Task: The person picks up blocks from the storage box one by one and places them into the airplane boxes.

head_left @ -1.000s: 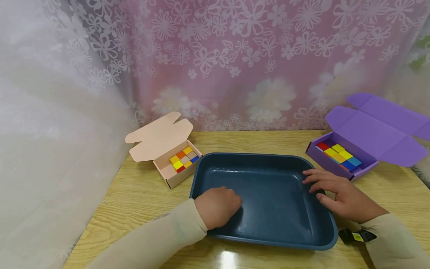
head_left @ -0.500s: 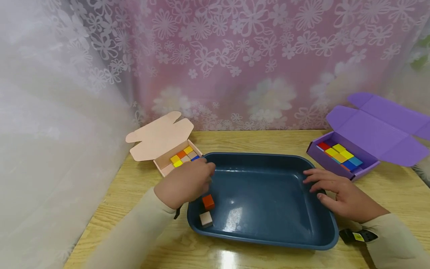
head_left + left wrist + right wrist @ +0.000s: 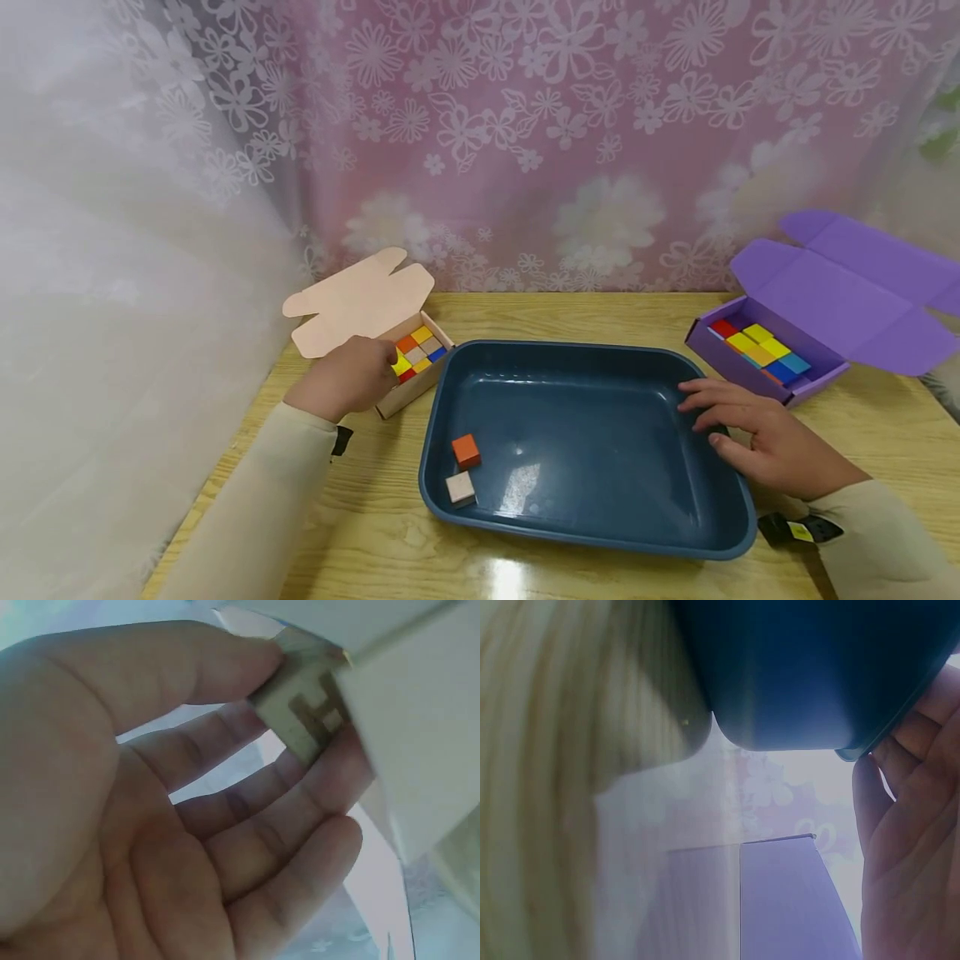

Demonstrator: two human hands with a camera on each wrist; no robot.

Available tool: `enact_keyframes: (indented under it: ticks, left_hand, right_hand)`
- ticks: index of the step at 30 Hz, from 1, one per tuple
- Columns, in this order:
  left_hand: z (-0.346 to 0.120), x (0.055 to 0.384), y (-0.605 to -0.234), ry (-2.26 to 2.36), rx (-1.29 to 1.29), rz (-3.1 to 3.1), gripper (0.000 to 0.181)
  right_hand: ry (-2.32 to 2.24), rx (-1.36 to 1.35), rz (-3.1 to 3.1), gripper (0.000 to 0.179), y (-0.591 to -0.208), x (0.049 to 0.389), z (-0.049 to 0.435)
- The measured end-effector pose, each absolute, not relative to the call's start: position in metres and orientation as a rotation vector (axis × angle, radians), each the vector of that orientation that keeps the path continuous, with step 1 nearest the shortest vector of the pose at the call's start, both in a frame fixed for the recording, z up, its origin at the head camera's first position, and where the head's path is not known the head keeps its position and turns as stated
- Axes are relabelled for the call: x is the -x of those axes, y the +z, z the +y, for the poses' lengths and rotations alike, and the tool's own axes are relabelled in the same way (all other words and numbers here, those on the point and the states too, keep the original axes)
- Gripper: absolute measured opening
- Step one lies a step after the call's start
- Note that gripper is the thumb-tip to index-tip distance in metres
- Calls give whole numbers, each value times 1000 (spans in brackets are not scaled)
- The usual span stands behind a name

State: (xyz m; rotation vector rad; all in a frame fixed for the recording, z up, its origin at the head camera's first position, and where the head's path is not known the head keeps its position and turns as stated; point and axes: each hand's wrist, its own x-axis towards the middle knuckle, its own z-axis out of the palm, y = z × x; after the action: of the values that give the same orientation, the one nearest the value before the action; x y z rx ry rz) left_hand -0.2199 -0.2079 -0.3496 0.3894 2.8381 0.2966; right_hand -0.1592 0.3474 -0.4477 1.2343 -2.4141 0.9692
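Two bare hands, left hand (image 3: pixel 347 379) and right hand (image 3: pixel 757 435), no rings or gloves seen. Long cream-beige sleeves (image 3: pixel 247 500) to both wrists, faint small print on none readable. Black wrist strap (image 3: pixel 795 527) with a yellow tag on the right, black band edge (image 3: pixel 341 440) at the left cuff.

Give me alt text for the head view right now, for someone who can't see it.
A person's left hand reaches into an open beige box of coloured cubes while the right hand rests on the right rim of a dark blue tray. An orange cube and a plain wooden cube lie in the tray's near-left corner; an open purple box of cubes sits far right.
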Motion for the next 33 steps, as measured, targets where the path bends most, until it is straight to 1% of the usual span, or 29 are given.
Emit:
enact_keyframes:
  ticks: [3, 7, 14, 24, 33]
  left_hand:
    - [-211, 224, -355, 285, -328, 2835, 30]
    - [-213, 227, -359, 248, -290, 2782, 37]
    - [-217, 233, -368, 271, -316, 2733, 38]
    - [-215, 239, -371, 309, -277, 2732, 48]
    - [-213, 240, -378, 345, -230, 2771, 46]
  right_hand:
    - [973, -1252, -2402, 55, -448, 160, 348]
    - [980, -1253, -2413, 55, -450, 160, 348]
    - [963, -1250, -2405, 55, -448, 161, 347]
    - [960, -1218, -2450, 53, -447, 159, 349]
    - [958, -1214, -2447, 54, -448, 159, 349]
